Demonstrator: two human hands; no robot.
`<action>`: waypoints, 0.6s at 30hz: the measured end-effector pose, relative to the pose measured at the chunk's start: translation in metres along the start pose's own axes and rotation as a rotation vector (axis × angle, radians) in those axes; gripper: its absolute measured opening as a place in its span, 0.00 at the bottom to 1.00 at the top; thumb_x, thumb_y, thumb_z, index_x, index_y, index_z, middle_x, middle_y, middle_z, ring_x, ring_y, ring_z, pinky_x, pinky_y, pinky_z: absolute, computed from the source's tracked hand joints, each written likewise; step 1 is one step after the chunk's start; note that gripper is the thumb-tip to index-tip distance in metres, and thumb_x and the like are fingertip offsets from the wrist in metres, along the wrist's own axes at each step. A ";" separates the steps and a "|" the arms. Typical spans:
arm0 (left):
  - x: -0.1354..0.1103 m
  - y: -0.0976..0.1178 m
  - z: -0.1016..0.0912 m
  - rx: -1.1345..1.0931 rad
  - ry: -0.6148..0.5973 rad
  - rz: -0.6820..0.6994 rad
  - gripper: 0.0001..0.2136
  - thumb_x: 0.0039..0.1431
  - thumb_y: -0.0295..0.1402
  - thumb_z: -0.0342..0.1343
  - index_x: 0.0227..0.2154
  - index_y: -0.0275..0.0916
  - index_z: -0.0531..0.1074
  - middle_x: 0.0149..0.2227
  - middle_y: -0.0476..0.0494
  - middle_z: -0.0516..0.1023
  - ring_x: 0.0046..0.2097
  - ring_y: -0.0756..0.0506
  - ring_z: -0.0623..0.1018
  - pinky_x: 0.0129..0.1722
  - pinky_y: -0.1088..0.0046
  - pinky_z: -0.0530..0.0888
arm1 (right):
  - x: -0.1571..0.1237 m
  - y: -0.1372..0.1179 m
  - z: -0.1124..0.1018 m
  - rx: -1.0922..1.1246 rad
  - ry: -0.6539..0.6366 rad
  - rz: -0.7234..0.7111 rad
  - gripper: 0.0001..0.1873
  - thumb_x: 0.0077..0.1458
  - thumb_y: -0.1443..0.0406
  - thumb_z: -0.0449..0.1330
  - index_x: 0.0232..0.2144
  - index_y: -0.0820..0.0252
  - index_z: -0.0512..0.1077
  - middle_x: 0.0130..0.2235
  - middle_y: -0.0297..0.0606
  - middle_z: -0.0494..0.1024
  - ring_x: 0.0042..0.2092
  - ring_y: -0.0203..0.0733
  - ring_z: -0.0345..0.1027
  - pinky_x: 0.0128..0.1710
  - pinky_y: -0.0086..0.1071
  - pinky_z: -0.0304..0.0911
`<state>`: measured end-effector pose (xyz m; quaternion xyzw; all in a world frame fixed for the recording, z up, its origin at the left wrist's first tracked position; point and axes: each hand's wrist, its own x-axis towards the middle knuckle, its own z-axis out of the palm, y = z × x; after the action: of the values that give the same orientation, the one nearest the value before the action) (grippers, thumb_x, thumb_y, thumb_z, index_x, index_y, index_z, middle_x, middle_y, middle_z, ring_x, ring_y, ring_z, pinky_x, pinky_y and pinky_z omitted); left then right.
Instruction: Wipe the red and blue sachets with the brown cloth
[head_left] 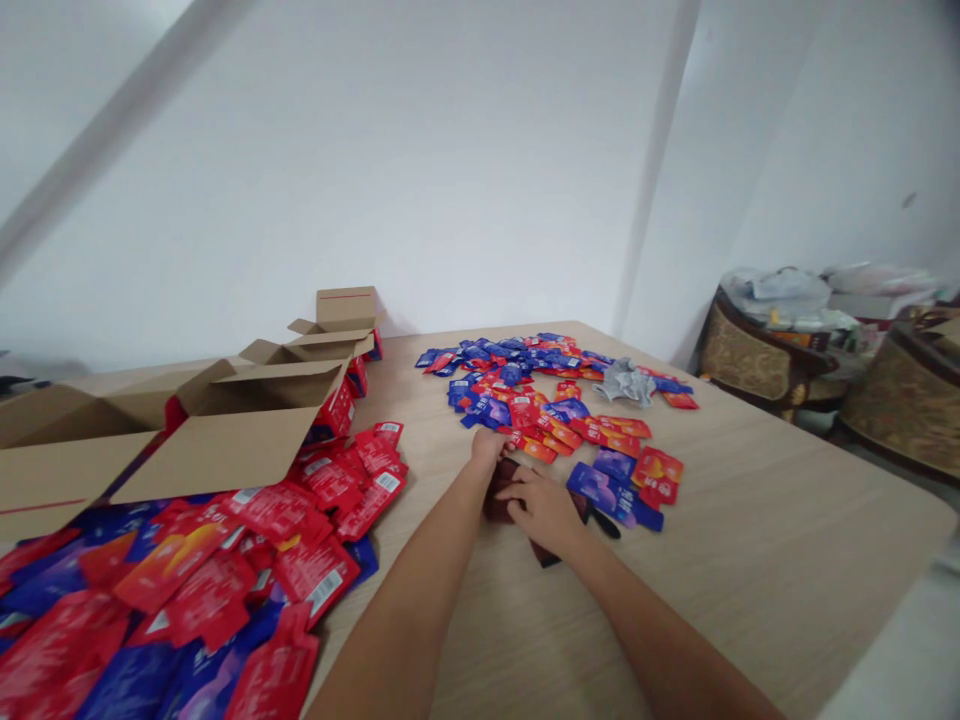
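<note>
A dark brown, flat item [498, 508], wallet-like in look, lies on the table in front of me, largely covered by my hands. My left hand [489, 447] is closed at its far edge, fingers curled and partly hidden. Over its top, the bent fingers of my right hand [541, 507] grip it from the right. A black, rounded strip-like piece [604, 522] pokes out past my right wrist. Just beyond my hands are red-orange pouches [534, 446]. Purple-blue pouches [604, 490] and a red-orange pouch [658, 474] lie to the right.
Open cardboard boxes [225, 452] line the left side, with a heap of red and blue pouches [247, 570] before them. More pouches [517, 352] spread toward the wall, beside a crumpled grey cloth-like thing [625, 382]. Patterned chairs [757, 350] stand beyond the table's [795, 530] right edge.
</note>
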<state>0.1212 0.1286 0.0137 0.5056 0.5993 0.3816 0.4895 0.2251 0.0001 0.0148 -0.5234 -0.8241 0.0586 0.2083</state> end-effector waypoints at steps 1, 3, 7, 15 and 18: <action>-0.006 -0.003 -0.005 -0.031 0.010 -0.019 0.13 0.59 0.36 0.50 0.29 0.30 0.70 0.25 0.46 0.72 0.25 0.51 0.73 0.24 0.77 0.69 | 0.000 0.001 0.001 0.035 0.018 0.020 0.16 0.53 0.67 0.50 0.37 0.46 0.75 0.39 0.32 0.73 0.44 0.37 0.62 0.46 0.30 0.56; -0.022 -0.011 -0.017 -0.109 0.041 -0.078 0.14 0.60 0.34 0.47 0.23 0.30 0.69 0.20 0.46 0.71 0.22 0.51 0.72 0.21 0.78 0.67 | 0.000 0.003 0.002 0.114 0.066 0.065 0.16 0.53 0.67 0.50 0.35 0.47 0.76 0.37 0.32 0.74 0.42 0.37 0.64 0.43 0.29 0.58; -0.065 -0.032 -0.048 -0.254 0.091 -0.130 0.12 0.58 0.28 0.44 0.23 0.32 0.68 0.21 0.44 0.73 0.18 0.55 0.69 0.20 0.81 0.67 | 0.003 0.010 0.004 0.295 0.274 0.100 0.17 0.51 0.68 0.49 0.36 0.52 0.76 0.36 0.33 0.75 0.40 0.37 0.66 0.42 0.31 0.60; -0.139 -0.062 -0.074 -0.512 -0.060 -0.129 0.09 0.53 0.30 0.48 0.33 0.31 0.68 0.25 0.38 0.78 0.20 0.50 0.74 0.19 0.77 0.69 | 0.000 -0.003 0.010 0.366 0.530 0.008 0.19 0.53 0.67 0.48 0.44 0.53 0.72 0.43 0.37 0.72 0.46 0.42 0.63 0.48 0.38 0.59; -0.143 -0.066 -0.066 -0.447 -0.140 -0.143 0.14 0.56 0.37 0.43 0.30 0.31 0.68 0.20 0.39 0.76 0.17 0.49 0.72 0.16 0.75 0.67 | -0.007 -0.030 0.013 0.300 0.397 -0.123 0.20 0.56 0.67 0.47 0.50 0.50 0.67 0.47 0.37 0.69 0.48 0.41 0.60 0.49 0.37 0.58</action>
<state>0.0427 -0.0224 -0.0053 0.3660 0.4991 0.4330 0.6553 0.1977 -0.0182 0.0107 -0.4368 -0.7794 0.0635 0.4447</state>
